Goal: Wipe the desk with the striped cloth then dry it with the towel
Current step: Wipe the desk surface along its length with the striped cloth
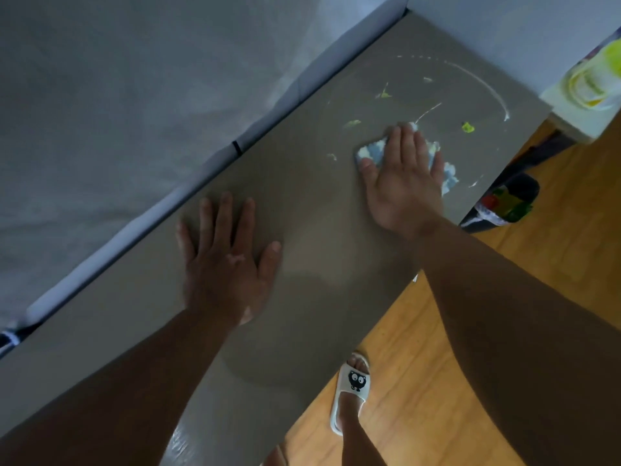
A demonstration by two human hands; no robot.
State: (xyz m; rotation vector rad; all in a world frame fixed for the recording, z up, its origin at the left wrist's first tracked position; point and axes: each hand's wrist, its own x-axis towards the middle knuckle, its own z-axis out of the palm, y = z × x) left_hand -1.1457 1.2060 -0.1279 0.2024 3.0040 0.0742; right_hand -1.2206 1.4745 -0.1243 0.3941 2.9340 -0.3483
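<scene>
A grey-brown desk (312,216) runs diagonally through the view. My right hand (403,176) presses flat on a crumpled blue-and-white cloth (371,153) near the desk's far end; most of the cloth is hidden under the palm, with another bit (449,176) showing at the right. White foamy streaks (484,82) and small green smears (467,127) lie on the desk around and beyond the cloth. My left hand (228,260) lies flat on the bare desk, fingers spread, holding nothing.
A white wall or sheet (134,95) borders the desk's left edge. At the far right stands a white-and-yellow pack (591,85). A dark bin (504,203) with colourful contents sits on the wooden floor (537,297). My slippered foot (353,388) stands by the desk's edge.
</scene>
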